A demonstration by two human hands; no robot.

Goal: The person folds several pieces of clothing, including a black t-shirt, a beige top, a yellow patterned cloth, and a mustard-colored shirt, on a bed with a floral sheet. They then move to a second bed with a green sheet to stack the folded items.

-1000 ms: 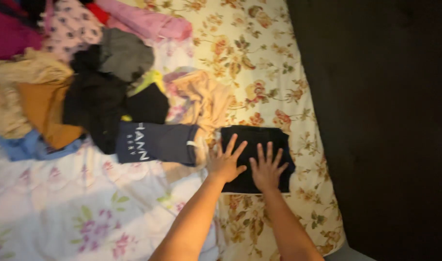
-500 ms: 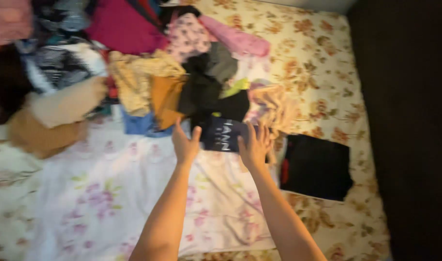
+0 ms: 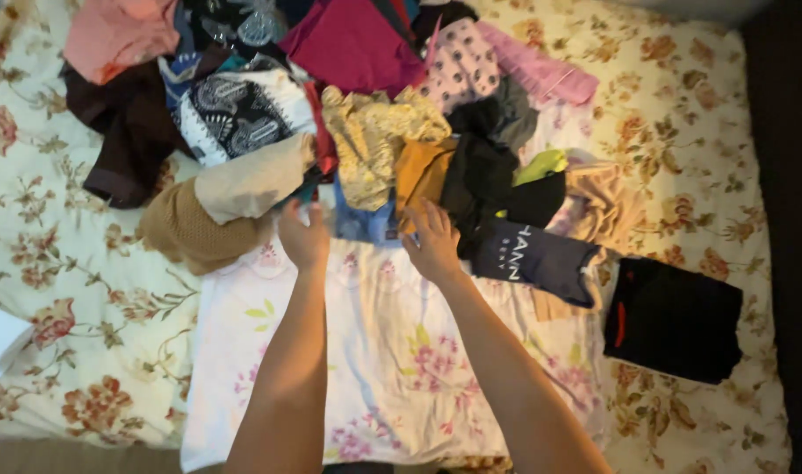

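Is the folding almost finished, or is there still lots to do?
Only a little looks done: one folded black garment lies by itself on the bedspread. Right now the left hand and right hand reach the edge of the clothes pile, at a blue piece, above a white floral cloth spread flat. The big jumbled pile remains, so most is left.

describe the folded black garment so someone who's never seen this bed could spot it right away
Start at the bed with its floral sheet, and go to its right edge, away from the clothes pile. The black garment lies there alone, right of the navy garment. It is the only one folded into a neat rectangle, with a small red strip on its left side.
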